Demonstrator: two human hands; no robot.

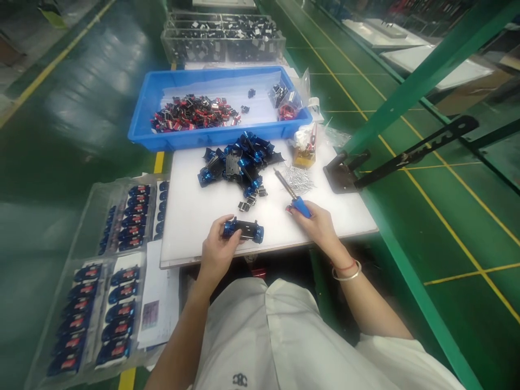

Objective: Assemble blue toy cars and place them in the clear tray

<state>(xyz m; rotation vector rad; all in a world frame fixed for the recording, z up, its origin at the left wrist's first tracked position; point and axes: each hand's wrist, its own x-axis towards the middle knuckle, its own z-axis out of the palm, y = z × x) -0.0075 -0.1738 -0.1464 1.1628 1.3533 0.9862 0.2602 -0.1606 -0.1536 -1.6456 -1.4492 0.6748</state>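
My left hand (219, 246) is closed on a small blue-and-black plastic housing (247, 231) at the table's front edge, its thumb across the dark middle. In my right hand (316, 221) is a soldering iron (299, 205) with a blue handle, its metal shaft pointing forward and left. A small red bit shows at the fingertips of that hand; I cannot make out what it is. Beyond the left hand lies a pile of similar blue-and-black housings (239, 162), with several small black-and-silver parts (244, 206) in front. Thin silver wire pieces (299, 180) lie near the iron's tip.
Behind the pile stands a blue bin (179, 142) with red-and-black parts (190, 114). A yellow holder (304, 157) is on the right, beside a black metal bracket (343, 176) and green post. Clear trays (140, 260) of blue pieces stand left, below the white tabletop (182, 216).
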